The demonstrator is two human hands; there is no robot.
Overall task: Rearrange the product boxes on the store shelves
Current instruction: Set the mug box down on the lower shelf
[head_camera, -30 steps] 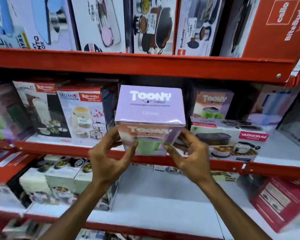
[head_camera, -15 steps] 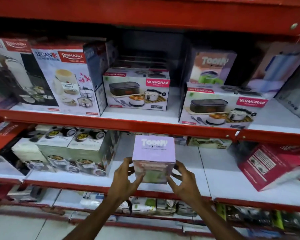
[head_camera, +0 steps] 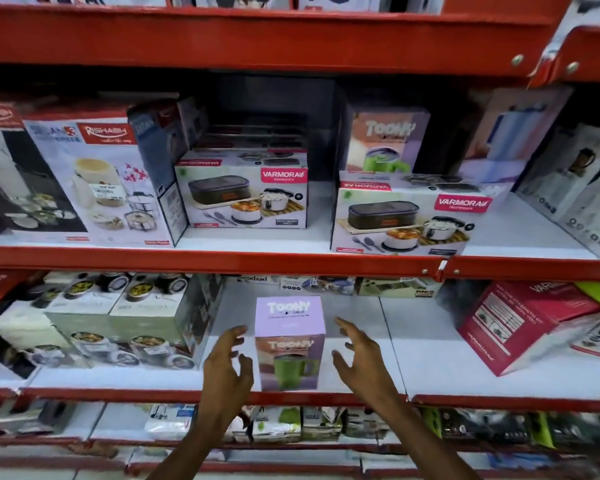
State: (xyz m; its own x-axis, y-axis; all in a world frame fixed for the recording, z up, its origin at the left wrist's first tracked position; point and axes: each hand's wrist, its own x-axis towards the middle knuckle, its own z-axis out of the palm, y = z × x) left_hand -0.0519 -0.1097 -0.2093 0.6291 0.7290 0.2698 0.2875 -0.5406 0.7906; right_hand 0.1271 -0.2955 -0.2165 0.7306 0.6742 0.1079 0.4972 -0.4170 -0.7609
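A lilac Toony box (head_camera: 289,342) with a green mug pictured on its front stands upright at the front edge of the lower white shelf (head_camera: 430,358). My left hand (head_camera: 227,368) hovers just left of it with fingers spread, not touching. My right hand (head_camera: 359,358) is a little to its right, fingers also apart and empty. A second Toony box (head_camera: 388,140) stands at the back of the shelf above, behind a Varmora box (head_camera: 409,220).
Another Varmora box (head_camera: 246,192) and tall Rishabh boxes (head_camera: 97,181) fill the upper shelf. On the lower shelf, green-white food container boxes (head_camera: 118,327) sit left and a tilted red Varmora box (head_camera: 520,323) right. Red shelf rails (head_camera: 222,261) run across.
The Toony box came down from the upper shelf level onto the lower shelf. Both hands have let go of it and drawn apart to either side.
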